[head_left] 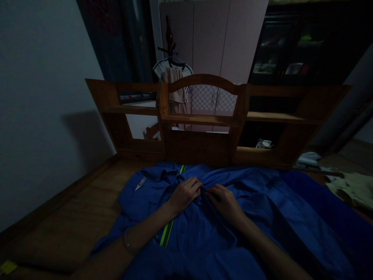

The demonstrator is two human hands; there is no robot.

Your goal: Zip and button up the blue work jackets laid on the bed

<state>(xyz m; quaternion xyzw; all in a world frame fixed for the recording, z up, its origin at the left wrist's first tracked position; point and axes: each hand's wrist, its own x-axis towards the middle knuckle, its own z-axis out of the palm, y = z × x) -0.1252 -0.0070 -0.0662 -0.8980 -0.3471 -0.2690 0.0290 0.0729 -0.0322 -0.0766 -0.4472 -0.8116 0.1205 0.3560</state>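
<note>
A blue work shirt (262, 217) with a thin lime-green stripe lies spread flat on a wooden surface (78, 217). My left hand (184, 193) and my right hand (222, 200) meet near the shirt's collar, at the middle of its front. The fingers of both are curled and pinch the cloth where the two front edges come together. A white label (140, 183) shows at the shirt's upper left. The light is dim, so small parts such as buttons cannot be made out.
A wooden headboard with shelves (204, 116) stands right behind the shirt. A pale wall (40, 116) runs along the left. Beyond are a coat stand with hanging clothes (173, 74) and pink cupboard doors (221, 42). Pale crumpled cloth (351, 188) lies at the right.
</note>
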